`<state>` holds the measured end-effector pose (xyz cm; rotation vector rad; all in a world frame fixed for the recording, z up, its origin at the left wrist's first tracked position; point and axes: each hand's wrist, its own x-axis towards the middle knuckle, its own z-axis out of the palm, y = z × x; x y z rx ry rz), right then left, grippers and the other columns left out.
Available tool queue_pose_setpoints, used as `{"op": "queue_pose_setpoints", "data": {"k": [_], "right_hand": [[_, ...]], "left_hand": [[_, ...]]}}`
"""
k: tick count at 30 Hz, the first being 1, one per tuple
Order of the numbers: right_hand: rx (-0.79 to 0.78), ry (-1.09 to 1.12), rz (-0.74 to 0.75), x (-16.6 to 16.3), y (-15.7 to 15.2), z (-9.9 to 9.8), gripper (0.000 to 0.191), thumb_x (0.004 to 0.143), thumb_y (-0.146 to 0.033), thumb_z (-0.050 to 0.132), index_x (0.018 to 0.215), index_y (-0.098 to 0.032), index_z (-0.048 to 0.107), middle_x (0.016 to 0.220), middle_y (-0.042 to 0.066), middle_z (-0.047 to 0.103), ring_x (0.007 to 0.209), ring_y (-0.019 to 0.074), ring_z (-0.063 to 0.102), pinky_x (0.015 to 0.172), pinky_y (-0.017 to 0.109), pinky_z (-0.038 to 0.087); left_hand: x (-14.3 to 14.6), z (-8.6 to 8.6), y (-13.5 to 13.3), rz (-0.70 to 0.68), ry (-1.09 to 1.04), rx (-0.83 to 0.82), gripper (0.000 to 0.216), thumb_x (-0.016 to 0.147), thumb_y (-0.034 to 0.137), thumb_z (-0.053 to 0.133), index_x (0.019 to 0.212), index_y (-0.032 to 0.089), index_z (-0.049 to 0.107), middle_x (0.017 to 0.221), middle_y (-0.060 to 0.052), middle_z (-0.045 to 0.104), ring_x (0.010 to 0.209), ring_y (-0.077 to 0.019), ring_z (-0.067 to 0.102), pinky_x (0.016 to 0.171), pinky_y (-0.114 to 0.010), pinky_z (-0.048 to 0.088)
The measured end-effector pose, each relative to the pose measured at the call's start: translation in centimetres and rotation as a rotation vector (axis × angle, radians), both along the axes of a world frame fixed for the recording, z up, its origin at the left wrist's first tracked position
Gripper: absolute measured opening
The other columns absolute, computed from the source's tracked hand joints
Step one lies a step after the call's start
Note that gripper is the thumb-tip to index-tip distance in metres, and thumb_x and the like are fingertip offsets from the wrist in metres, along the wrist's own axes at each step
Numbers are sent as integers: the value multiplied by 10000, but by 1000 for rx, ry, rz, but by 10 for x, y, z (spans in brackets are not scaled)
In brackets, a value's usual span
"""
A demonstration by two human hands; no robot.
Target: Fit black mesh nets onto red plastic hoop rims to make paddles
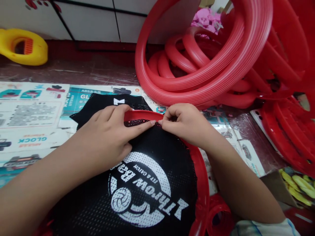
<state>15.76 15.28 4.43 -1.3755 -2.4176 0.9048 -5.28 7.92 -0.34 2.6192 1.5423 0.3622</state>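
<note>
A round black mesh net (152, 167) with white "Throw Ball" print lies across a red plastic ring (200, 177). My left hand (110, 134) grips the far part of the rim, its fingers curled over the outside and one digit pressing the net's edge. Close beside it, my right hand (183, 124) pinches at the net's edge on the same stretch of rim. The two hands' tips nearly meet there. Another black mesh piece (98, 105) lies just beyond the ring, partly hidden by my left hand.
Red ribbed rings (172, 95) are heaped at the back right. Red plastic parts (292, 137) stand along the right side. A box of yellow pieces (295, 186) sits at lower right. Printed cardboard (29, 111) covers the work surface; a yellow part (36, 52) lies far left.
</note>
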Motion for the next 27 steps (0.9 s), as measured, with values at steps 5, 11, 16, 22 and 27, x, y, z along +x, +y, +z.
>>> {"op": "queue_pose_setpoints", "data": {"k": [5,11,16,22,27], "right_hand": [[35,-80,15,-2,0,1,136,721,-156,566,591,-151,606,550,-30,560,509,78,476,487,228,278],[-35,-63,30,3,2,4,141,756,-182,570,634,-148,631,562,-37,568,523,71,482,493,214,301],[-120,-219,44,13,5,19,242,828,-324,572,707,-152,693,573,-28,580,535,81,482,502,228,313],[-201,-353,84,13,3,26,212,800,-366,648,771,-172,728,595,-24,606,536,87,488,498,247,298],[-136,-327,98,12,-1,25,116,773,-247,656,715,-167,717,591,-37,595,519,69,473,498,237,301]], "left_hand": [[-2,-2,3,-5,-32,-28,647,779,195,461,1404,362,471,1311,-105,379,1182,-411,461,915,-640,467],[0,-1,-1,22,18,-4,637,781,166,476,1400,320,474,1314,-145,391,1197,-425,462,930,-606,463],[-8,0,-2,-7,-131,-12,554,874,210,409,1427,247,389,1319,-135,468,1219,-331,489,1013,-514,441],[-15,1,-4,-25,-151,-7,498,921,279,375,1417,247,370,1383,-118,463,1278,-317,468,1020,-483,447],[-13,1,-3,-29,-142,-9,483,922,244,372,1404,215,384,1389,-137,446,1292,-325,453,1045,-509,409]]}}
